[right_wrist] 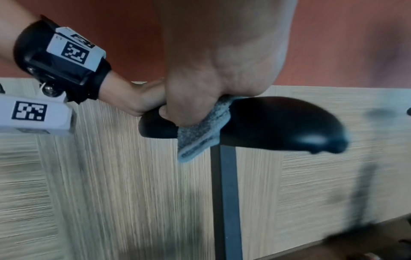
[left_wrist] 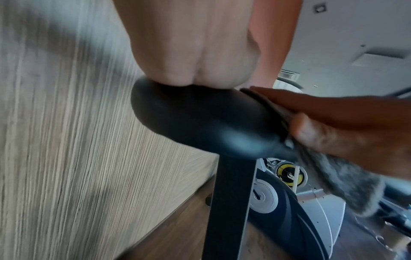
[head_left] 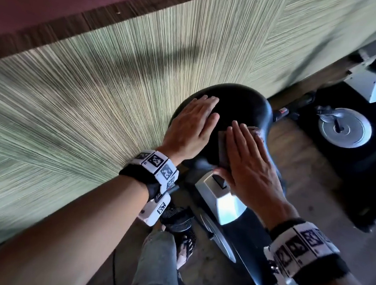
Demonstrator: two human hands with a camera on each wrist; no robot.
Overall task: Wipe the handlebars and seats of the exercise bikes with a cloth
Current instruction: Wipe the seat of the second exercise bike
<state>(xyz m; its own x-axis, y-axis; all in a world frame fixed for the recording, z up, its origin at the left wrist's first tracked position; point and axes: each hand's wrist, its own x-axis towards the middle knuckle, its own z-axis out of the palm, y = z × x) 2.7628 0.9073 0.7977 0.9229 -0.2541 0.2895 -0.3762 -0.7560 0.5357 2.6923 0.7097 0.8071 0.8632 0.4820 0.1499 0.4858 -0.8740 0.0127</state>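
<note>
Head view: right hand (head_left: 246, 160) flat, cloth (head_left: 223, 149) apparently under straight fingers; left hand (head_left: 190, 129) flat on seat (head_left: 241, 104).

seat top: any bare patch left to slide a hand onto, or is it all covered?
Bare: the far half of the seat, beyond both sets of fingertips, out to its rim. A narrow bare strip also runs between the left hand and the right hand. Crowded: the near half, where the left hand lies flat and the right hand presses the cloth down over the edge.
</note>
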